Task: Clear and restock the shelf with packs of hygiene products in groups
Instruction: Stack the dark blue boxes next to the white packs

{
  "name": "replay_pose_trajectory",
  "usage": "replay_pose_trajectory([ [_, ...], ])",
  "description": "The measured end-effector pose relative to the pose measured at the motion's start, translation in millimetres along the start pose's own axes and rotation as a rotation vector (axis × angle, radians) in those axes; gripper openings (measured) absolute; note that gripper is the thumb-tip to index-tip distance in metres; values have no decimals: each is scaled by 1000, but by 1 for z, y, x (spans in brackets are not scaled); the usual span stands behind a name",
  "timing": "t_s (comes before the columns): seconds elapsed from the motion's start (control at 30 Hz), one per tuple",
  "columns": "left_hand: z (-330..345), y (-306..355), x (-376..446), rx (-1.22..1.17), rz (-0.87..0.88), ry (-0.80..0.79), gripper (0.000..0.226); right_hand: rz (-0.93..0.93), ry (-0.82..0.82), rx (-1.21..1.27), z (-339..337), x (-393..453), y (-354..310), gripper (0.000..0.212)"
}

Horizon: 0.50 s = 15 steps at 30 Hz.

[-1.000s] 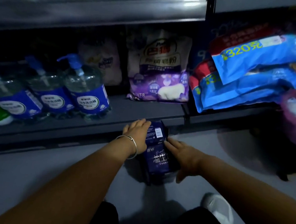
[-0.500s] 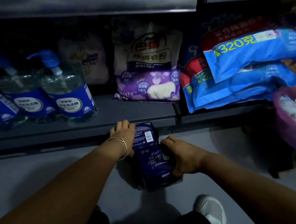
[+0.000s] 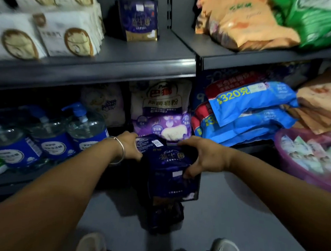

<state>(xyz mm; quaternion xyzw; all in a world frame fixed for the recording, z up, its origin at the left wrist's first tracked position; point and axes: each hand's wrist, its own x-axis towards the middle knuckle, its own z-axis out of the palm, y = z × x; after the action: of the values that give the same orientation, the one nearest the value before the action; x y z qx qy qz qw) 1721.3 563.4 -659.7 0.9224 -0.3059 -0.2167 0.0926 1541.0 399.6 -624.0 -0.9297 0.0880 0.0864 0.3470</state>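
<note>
Pump bottles (image 3: 83,125) at 9 o'clock on lower shelf. Left hand (image 3: 128,146), fingers curled, grips left side of dark blue hygiene packs (image 3: 168,166), bundle held at centre above floor. Right hand (image 3: 202,157) clamps right side, thumb on front pack. One matching pack (image 3: 139,19) stands at 12 o'clock on upper shelf (image 3: 126,61). Step, likely: restocking, group mid-lift. Next move: raise bundle, set upright beside lone pack, keeping the stack squeezed together. Pink basin (image 3: 297,170) at 3 o'clock.
</note>
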Motion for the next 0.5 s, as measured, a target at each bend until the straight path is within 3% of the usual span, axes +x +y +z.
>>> replay_pose_trajectory([
  [0.3,-140,33,-68,-65,76,177,44,-128,147,334,-93,-25,-83,64],
  [0.5,-218,54,-97,-158,130,335,27,-202,199,388,-155,-30,-125,63],
])
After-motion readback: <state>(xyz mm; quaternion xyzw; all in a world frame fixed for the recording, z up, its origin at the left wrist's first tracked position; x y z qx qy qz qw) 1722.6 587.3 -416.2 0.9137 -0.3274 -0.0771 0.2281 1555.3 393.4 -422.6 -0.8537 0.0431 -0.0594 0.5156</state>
